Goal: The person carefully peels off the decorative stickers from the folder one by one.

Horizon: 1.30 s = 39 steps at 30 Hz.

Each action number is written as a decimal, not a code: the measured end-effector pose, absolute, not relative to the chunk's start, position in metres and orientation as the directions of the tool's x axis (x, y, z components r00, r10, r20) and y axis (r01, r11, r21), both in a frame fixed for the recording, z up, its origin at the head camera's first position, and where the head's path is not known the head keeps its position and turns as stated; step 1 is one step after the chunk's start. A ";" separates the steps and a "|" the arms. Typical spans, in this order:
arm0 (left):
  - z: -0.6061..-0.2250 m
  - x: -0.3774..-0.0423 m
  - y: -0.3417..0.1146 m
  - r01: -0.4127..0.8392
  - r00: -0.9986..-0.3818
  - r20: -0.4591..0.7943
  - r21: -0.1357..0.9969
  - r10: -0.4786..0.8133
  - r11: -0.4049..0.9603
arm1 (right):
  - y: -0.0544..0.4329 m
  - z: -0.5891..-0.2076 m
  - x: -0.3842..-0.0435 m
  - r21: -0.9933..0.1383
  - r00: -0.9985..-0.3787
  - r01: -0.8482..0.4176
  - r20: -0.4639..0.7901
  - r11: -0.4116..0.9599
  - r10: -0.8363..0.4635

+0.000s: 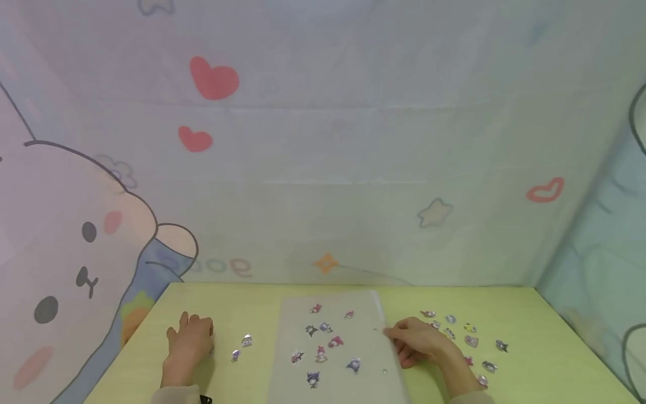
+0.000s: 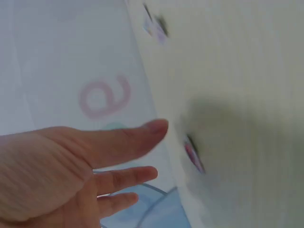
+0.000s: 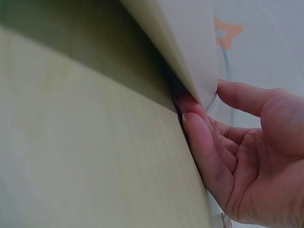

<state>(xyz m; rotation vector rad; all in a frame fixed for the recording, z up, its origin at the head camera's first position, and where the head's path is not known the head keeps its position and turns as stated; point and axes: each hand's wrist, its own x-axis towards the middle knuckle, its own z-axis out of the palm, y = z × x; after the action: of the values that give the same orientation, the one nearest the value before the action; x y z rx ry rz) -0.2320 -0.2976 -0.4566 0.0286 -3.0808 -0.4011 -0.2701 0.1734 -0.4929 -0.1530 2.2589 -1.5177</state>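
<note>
On the white sheet (image 1: 290, 328), mid-table (image 1: 530, 342): 9 stickers (image 1: 321, 354). L of sheet: 2 in plain view + 1 mostly hidden by L hand (image 1: 190, 339), fingers loose, nothing held. R of sheet: approx 10, R forearm partly covers the cluster. R hand (image 1: 416, 339) pinches sheet's R edge, lifted. 2 dots (image 1: 384, 371) near that edge, too tiny to ID. Sheet's near end cut off; sticker prints blurry.

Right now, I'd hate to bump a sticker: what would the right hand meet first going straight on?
The pale sheet: the right hand holds its lifted edge. Beyond that edge, depth is hard to judge.
</note>
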 end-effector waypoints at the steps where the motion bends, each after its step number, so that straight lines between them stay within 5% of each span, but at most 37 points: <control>1: -0.455 -0.232 -0.292 0.001 -0.999 0.042 0.256 -0.010 0.967 | 0.174 -0.493 -0.270 -0.907 -0.909 0.138 -0.276 0.398 -0.314; 18: -0.456 -0.226 -0.145 0.447 -0.893 0.129 0.366 0.431 0.816 | 0.172 -0.492 -0.271 -0.904 -0.912 0.132 -0.271 0.406 -0.307; 27: -0.460 -0.221 -0.079 0.473 -0.878 0.086 0.315 0.471 0.823 | 0.173 -0.494 -0.270 -0.910 -0.908 0.133 -0.271 0.393 -0.321; 39: -0.459 -0.221 -0.060 0.464 -0.880 0.061 0.320 0.470 0.826 | 0.173 -0.493 -0.270 -0.909 -0.910 0.130 -0.269 0.397 -0.317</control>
<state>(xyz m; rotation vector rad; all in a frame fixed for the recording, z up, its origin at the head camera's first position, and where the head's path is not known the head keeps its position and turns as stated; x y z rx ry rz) -0.2214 -0.0596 -0.4587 -0.7725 -3.0211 -0.5219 -0.2701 0.1733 -0.4928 -0.1604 2.2595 -1.5227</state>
